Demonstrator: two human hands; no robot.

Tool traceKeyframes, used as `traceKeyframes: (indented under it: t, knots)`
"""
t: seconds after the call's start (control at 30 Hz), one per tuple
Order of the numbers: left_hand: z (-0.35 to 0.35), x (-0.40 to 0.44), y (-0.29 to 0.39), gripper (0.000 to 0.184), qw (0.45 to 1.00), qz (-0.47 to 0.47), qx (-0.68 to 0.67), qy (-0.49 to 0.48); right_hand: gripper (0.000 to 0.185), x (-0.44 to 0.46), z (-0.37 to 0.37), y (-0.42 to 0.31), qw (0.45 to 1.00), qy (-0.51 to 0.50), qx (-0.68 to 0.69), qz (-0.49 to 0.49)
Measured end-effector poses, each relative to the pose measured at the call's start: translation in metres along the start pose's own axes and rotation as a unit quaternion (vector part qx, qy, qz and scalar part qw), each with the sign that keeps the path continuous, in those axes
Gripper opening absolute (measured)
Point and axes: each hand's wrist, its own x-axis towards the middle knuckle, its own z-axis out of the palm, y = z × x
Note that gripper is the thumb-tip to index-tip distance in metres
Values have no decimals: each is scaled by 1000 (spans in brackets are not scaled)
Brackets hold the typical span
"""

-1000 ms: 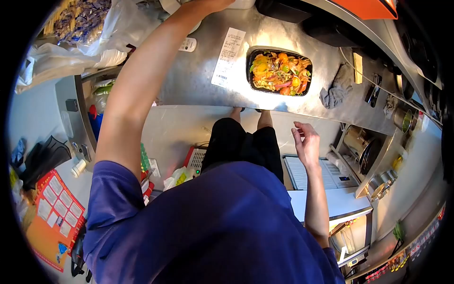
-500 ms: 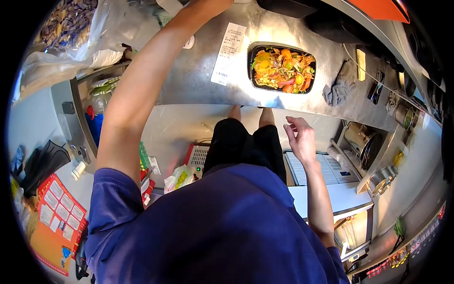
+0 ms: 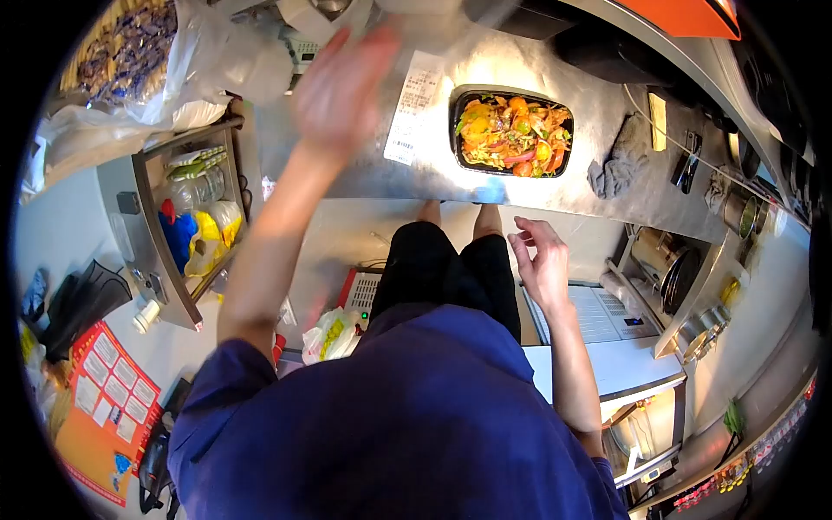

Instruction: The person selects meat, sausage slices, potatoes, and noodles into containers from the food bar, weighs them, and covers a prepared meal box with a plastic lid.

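My left hand point(image 3: 340, 91) is smeared by motion above the steel counter point(image 3: 381, 184), left of a printed receipt point(image 3: 414, 106); its fingers are too blurred to read. To the right of the receipt, a black tray point(image 3: 511, 172) holds a mixed vegetable dish point(image 3: 513, 134). Below the counter's front edge hangs my right hand point(image 3: 542, 260), its fingers loosely curled and apart, with nothing in it. A grey cloth point(image 3: 620, 160) lies on the counter to the right of the tray.
Dark containers point(image 3: 607, 56) line the counter's back. An open drawer point(image 3: 198, 212) with bags and bottles stands at the left, below a plastic bag of wrapped items point(image 3: 130, 56). Pots point(image 3: 663, 260) sit on a shelf at the right.
My left hand has come back from the far edge of the counter toward the left and nearer my body. More of the drawer now shows. My right hand has shifted slightly left.
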Motion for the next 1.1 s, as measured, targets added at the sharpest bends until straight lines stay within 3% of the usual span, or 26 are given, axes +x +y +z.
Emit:
traceKeyframes:
  t: [0.07,0.1,0.13,0.17,0.2,0.23,0.3,0.4,0.53,0.67,0.73,0.83,0.9,0.93,1.0,1.03,1.1]
  knots:
    - [-74,-19,52,30,987,-116,-98,-51,40,0,-9,-19,998,18,60,8]
    - [-81,-41,73,21,946,-178,-249,107,40,2,-6,-22,998,25,58,14]
    - [-102,-52,101,22,889,-325,-298,123,49,6,-1,-25,987,72,142,-16]
    - [-125,-73,111,19,849,-436,-291,71,57,7,1,-29,966,115,225,-49]
    - [-139,-95,114,17,795,-539,-277,20,68,9,-6,-38,960,70,270,-27]
    - [-138,-109,121,17,795,-538,-280,25,53,12,-2,-47,948,78,309,-6]
    - [-130,-133,130,16,626,-658,-419,11,43,14,24,-18,921,-45,386,23]
    - [-103,-171,137,16,607,-711,-354,32,32,10,31,-7,932,-22,352,82]
    - [-52,-154,150,28,597,-681,-419,-67,25,10,18,48,919,45,367,137]
    - [8,-129,162,24,565,-669,-462,-141,21,36,-22,108,925,112,318,174]
    - [35,-122,168,21,756,-522,-339,-202,20,57,-41,133,937,132,291,143]
    - [49,-84,209,14,773,-460,-343,-270,21,85,-64,162,922,133,335,142]
    - [47,-73,236,16,827,-372,-323,-271,21,78,-67,177,921,125,333,158]
    - [51,-77,238,16,829,-373,-318,-271,21,77,-67,183,921,122,326,173]
    - [58,-89,242,17,767,-441,-386,-262,22,76,-67,191,916,105,340,185]
    - [61,-89,233,17,768,-457,-363,-265,22,76,-68,192,911,94,349,199]
    - [76,-85,206,18,760,-481,-389,-199,23,97,-65,196,920,93,355,138]
